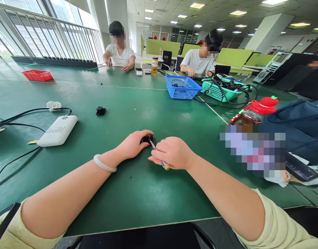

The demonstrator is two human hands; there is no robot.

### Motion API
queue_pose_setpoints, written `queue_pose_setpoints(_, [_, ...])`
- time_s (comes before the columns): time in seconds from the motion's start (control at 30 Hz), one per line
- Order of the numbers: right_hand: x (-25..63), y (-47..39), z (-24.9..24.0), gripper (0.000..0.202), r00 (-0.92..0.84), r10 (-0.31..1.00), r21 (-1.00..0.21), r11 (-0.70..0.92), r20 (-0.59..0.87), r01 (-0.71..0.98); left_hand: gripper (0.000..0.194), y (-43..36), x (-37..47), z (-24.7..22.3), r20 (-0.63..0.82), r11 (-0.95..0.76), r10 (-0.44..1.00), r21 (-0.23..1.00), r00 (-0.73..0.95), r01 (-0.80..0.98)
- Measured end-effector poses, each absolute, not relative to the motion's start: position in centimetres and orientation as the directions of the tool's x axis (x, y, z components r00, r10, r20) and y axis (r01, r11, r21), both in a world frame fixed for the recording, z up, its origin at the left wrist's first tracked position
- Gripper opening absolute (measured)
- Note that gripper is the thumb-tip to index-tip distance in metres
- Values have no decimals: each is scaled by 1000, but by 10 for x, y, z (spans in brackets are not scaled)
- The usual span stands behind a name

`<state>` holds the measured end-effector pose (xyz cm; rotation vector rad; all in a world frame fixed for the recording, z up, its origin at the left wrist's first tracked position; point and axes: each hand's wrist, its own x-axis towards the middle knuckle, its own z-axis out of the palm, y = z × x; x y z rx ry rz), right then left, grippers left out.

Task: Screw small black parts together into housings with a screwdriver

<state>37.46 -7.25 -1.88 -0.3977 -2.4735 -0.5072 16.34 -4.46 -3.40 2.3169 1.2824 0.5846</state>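
Note:
My left hand [135,143] is closed around a small black part [148,139] and holds it at the table's surface. In my right hand [174,152] is a screwdriver [165,164], gripped between the fingers and thumb. Its thin metal shaft slants up and left, and the tip meets the black part or lies right at it; the exact contact is too small to tell. The tan handle end points back toward me. Farther off, another small black piece [100,110] lies on the green table [104,190].
A white power bank [57,130] with black cables lies left. Ahead are a red tray [37,75], a blue basket [183,87] and a green basket [221,92] with tangled cables. A red-lidded bottle [262,105] and dark bag [299,128] stand right. Two people sit across.

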Motion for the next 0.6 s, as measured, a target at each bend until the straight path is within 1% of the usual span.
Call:
queue_pose_setpoints(0.07, [375, -72, -17, 39, -787, 157, 294, 870, 596, 396, 43, -45, 163, -33, 153, -468, 869, 562, 470, 682])
queue_pose_setpoints(0.13, [375, -72, -16, 38, -768, 158, 284, 868, 620, 408, 43, -45, 163, -33, 150, -460, 873, 570, 464, 681])
queue_pose_setpoints(0.2, [376, -71, -16, 38, -740, 194, 233, 872, 644, 431, 44, -46, 163, -33, 152, -457, 875, 576, 460, 678])
queue_pose_setpoints(0.23, [377, -70, -16, 38, -725, 229, 189, 875, 650, 446, 45, -46, 163, -33, 153, -456, 875, 581, 460, 674])
queue_pose_setpoints(0.3, [379, -69, -18, 38, -677, 330, 59, 874, 657, 483, 48, -46, 163, -33, 154, -454, 875, 589, 459, 668])
queue_pose_setpoints(0.4, [381, -66, -21, 36, -541, 502, -201, 830, 674, 520, 54, -46, 163, -34, 149, -450, 876, 592, 458, 668])
queue_pose_setpoints(0.5, [383, -63, -22, 39, -345, 650, -434, 732, 677, 525, 59, -46, 164, -33, 147, -456, 869, 607, 472, 651])
queue_pose_setpoints(0.6, [385, -59, -21, 46, -160, 769, -618, 603, 619, 504, 61, -46, 163, -32, 149, -469, 858, 619, 491, 630])
